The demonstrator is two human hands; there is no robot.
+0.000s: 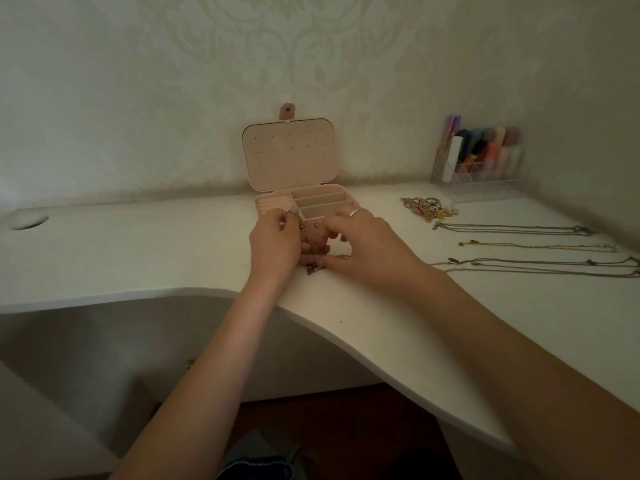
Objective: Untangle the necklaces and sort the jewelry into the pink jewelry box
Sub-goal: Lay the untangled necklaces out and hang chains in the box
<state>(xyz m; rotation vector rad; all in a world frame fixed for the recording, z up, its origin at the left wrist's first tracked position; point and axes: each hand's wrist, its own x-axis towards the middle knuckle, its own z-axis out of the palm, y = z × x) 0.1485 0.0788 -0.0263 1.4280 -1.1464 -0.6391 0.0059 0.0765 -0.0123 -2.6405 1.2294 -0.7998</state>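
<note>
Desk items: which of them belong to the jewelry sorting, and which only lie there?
Belong to the job:
- pink jewelry box, open
- tangled chain, held by the left hand and right hand
- straightened necklaces
- pile of small jewelry

Just lying about:
- clear organizer with cosmetics
- cable hole in the desk

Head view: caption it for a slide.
Both hands, left and right, work a tangled chain before the open pink jewelry box.
</note>
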